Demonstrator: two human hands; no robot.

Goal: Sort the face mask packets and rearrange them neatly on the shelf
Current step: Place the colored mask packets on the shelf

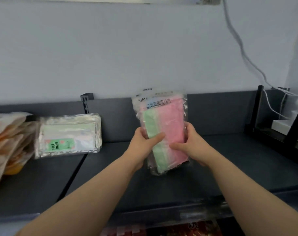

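Note:
A clear plastic packet of pink and green face masks (168,120) stands upright on the dark grey shelf (230,164), its bottom edge on the shelf board. My left hand (145,142) grips its left side, thumb across the front. Its right side is gripped by my right hand (190,142), whose thumb also lies on the front. More than one packet seems stacked in this bundle. A silver foil stack of packets labelled FACE MASK (68,135) leans against the shelf's back to the left. Orange and white packets (8,142) lie at the far left.
The shelf's low back panel (213,113) runs behind everything. A black frame (258,109) with white cables (243,53) and a white box (287,125) stands at the right. Red printed packets (187,229) show on the level below.

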